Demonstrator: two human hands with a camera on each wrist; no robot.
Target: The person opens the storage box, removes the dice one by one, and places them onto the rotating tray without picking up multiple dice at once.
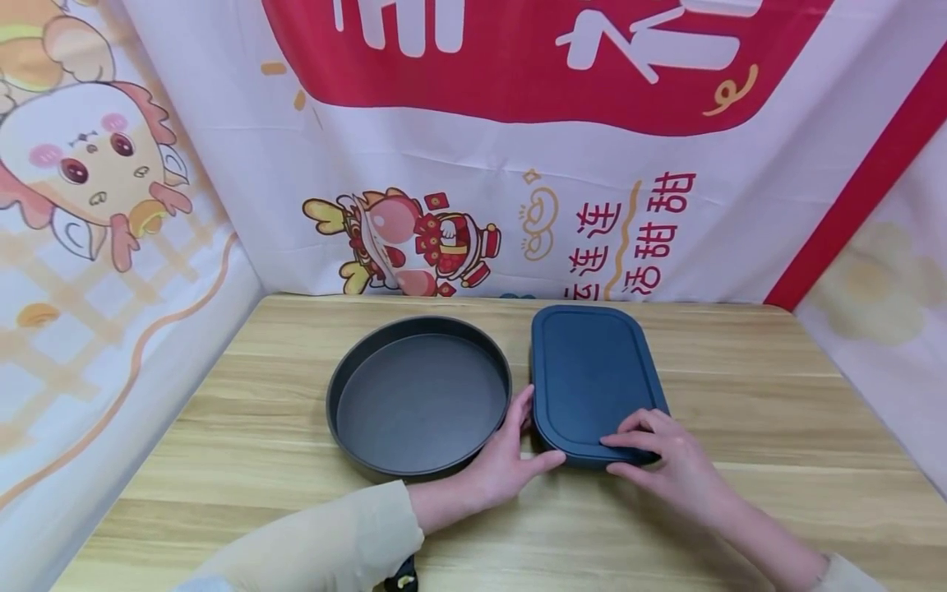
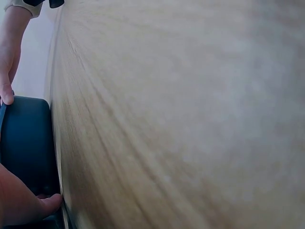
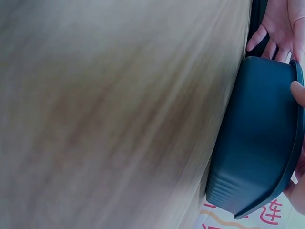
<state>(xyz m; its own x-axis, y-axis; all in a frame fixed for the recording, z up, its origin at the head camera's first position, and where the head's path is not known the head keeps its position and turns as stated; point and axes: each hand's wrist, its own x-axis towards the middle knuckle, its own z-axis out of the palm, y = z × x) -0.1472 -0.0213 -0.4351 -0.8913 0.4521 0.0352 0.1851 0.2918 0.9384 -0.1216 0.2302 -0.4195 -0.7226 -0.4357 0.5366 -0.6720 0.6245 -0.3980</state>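
Note:
A dark blue rectangular food container with a flat lid stands on the wooden table. My left hand is at its near left corner, thumb and fingers spread and fairly straight against the side. At the near right corner my right hand pinches the lid's rim, fingertips on top and thumb below. The right wrist view shows the container's smooth wall and rim from the side, with the left hand beyond. Left of the container lies a round dark grey pan, close to my left fingers.
The wooden table ends at a printed cloth wall behind, with more cloth at both sides. A black end piece pokes out beneath my left sleeve; whether it belongs to the pan is hidden.

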